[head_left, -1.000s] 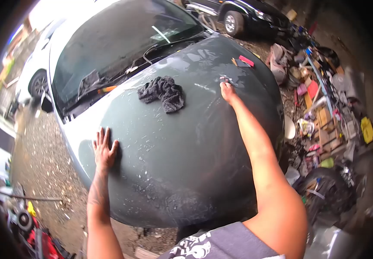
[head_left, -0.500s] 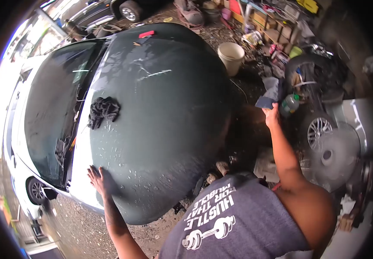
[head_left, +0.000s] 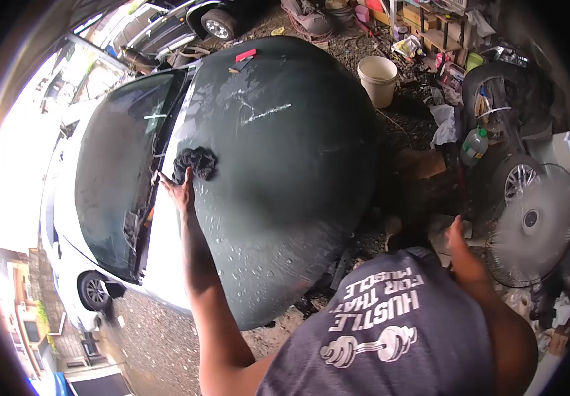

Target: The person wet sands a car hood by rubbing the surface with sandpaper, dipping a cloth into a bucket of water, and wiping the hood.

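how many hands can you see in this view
2: the left hand, at the edge of the dark cloth on the hood, and the right hand, off the hood near the fan. No others show.

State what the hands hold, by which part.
The left hand is at the edge of the black cloth; a grip cannot be told. Nothing shows in the right hand.

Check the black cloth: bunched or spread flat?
Bunched: the black cloth lies in a crumpled heap on the hood, left hand at its edge.
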The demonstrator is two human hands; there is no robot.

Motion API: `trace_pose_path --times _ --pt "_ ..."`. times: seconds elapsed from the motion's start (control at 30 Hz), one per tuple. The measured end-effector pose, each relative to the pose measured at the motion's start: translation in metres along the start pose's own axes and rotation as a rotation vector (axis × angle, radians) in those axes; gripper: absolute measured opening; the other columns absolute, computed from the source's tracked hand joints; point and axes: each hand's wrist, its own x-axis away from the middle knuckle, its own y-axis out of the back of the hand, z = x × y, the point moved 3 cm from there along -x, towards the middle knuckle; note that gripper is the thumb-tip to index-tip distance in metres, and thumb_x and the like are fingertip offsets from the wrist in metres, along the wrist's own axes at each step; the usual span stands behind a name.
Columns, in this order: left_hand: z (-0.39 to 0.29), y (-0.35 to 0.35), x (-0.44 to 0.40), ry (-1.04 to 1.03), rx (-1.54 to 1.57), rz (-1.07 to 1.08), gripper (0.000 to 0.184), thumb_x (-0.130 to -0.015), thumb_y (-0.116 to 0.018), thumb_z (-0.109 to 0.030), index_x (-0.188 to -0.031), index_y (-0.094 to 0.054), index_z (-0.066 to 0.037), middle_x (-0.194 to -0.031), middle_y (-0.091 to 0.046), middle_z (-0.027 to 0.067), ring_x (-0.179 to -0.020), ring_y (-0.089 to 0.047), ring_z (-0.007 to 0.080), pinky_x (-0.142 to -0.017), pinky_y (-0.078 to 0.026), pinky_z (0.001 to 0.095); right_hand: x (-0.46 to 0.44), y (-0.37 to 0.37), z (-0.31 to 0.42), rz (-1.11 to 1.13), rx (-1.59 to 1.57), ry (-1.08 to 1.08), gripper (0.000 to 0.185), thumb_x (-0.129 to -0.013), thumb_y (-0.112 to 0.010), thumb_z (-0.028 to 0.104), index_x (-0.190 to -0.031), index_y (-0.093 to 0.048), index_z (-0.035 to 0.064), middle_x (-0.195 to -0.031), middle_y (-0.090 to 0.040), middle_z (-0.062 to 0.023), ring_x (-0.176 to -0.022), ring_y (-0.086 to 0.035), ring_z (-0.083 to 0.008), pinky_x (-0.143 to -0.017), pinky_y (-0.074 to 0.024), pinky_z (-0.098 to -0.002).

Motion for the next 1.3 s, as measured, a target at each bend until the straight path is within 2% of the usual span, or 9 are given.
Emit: trace_pose_path --times 0.27,0.4,0.57,0.63,0.7,0.83,0.97,1.13,1.3 --pt "-0.002 -0.097 -0.027 0.178 -0.38 0.077 0.099 -0.076 -0.06 -0.074 -0.151 -0.032 -0.018 -0.157 -0.022 0.0243 -0.145 -0.018 0.0417 -0.116 -0.021 0.053 -0.039 -0.038 0.094 0.182 -0.194 0.108 0.065 -0.096 -0.041 0.061 -0.144 -0.039 0.0169 -0.143 -0.044 -0.0078 -0.127 -0.047 -0.0275 -0.102 -0.0439 -0.0462" --pt "-0.054 -0.098 -0.005 -0.008 -0.404 -0.02 0.069 -0.077 -0.07 -0.058 -0.132 -0.055 -0.021 -0.134 -0.05 0.0152 -0.125 -0.046 0.0373 -0.099 -0.042 0.0546 -0.087 -0.034 0.099 0.148 -0.219 0.116 0.07 -0.093 -0.043 0.066 -0.144 -0.037 0.0184 -0.143 -0.041 -0.0085 -0.123 -0.049 -0.0306 -0.099 -0.0461 -0.0478" --pt "-0.099 -0.136 0.003 -0.176 -0.519 0.078 0.073 -0.076 -0.071 -0.058 -0.138 -0.051 -0.026 -0.144 -0.043 0.0168 -0.134 -0.039 0.0377 -0.111 -0.022 0.0597 -0.164 0.001 0.133 0.119 -0.199 0.032 0.068 -0.093 -0.043 0.066 -0.143 -0.038 0.0199 -0.141 -0.044 -0.0074 -0.124 -0.05 -0.0296 -0.103 -0.0415 -0.0497" --pt "-0.021 -0.165 -0.02 -0.11 -0.745 0.019 0.081 -0.079 -0.064 -0.066 -0.147 -0.041 -0.029 -0.155 -0.031 0.0169 -0.144 -0.028 0.0334 -0.112 -0.009 0.0658 -0.196 -0.041 0.167 0.235 -0.142 0.007 0.067 -0.092 -0.043 0.066 -0.141 -0.04 0.0209 -0.14 -0.046 -0.0066 -0.125 -0.05 -0.0282 -0.104 -0.0393 -0.0505" --pt "-0.082 -0.162 -0.028 0.25 -0.521 -0.017 0.085 -0.08 -0.054 -0.074 -0.15 -0.037 -0.028 -0.157 -0.03 0.0132 -0.145 -0.027 0.0304 -0.113 -0.009 0.0647 -0.225 -0.062 0.211 0.268 -0.074 -0.012 0.064 -0.093 -0.044 0.064 -0.136 -0.045 0.0176 -0.135 -0.051 -0.0063 -0.118 -0.054 -0.0272 -0.102 -0.0424 -0.0497" --pt "-0.123 -0.211 -0.066 0.343 -0.528 0.019 0.088 -0.078 -0.052 -0.076 -0.151 -0.032 -0.032 -0.158 -0.027 0.0106 -0.146 -0.025 0.03 -0.114 -0.007 0.0646 -0.222 -0.089 0.299 0.35 0.038 0.123 0.058 -0.092 -0.048 0.056 -0.133 -0.046 0.0145 -0.126 -0.054 -0.0087 -0.111 -0.058 -0.0282 -0.099 -0.0448 -0.0497" --pt "-0.186 -0.281 -0.087 0.084 -0.606 0.056 0.077 -0.08 -0.059 -0.067 -0.145 -0.042 -0.03 -0.151 -0.041 0.0091 -0.134 -0.045 0.0287 -0.102 -0.029 0.063 -0.224 -0.114 0.345 0.463 -0.025 0.163 0.053 -0.093 -0.049 0.051 -0.131 -0.049 0.014 -0.125 -0.053 -0.006 -0.112 -0.056 -0.0246 -0.097 -0.0471 -0.0484" --pt "-0.319 -0.373 0.013 -0.421 -0.552 -0.005 0.053 -0.074 -0.064 -0.018 -0.126 -0.06 -0.027 -0.119 -0.059 0.008 -0.104 -0.054 0.0266 -0.085 -0.04 0.0516 -0.203 -0.175 0.365 0.508 0.174 0.126 0.05 -0.088 -0.051 0.047 -0.127 -0.049 0.0146 -0.126 -0.052 -0.0072 -0.111 -0.054 -0.0269 -0.091 -0.048 -0.0492" --pt "-0.361 -0.306 0.146 -0.384 -0.079 0.018 0.056 -0.066 -0.078 -0.031 -0.119 -0.063 -0.021 -0.129 -0.052 0.0107 -0.124 -0.047 0.0324 -0.107 -0.034 0.0503 -0.207 -0.213 0.371 0.508 0.329 0.081 0.058 -0.085 -0.054 0.044 -0.133 -0.044 0.0127 -0.127 -0.049 -0.0128 -0.115 -0.052 -0.0324 -0.091 -0.048 -0.0552"
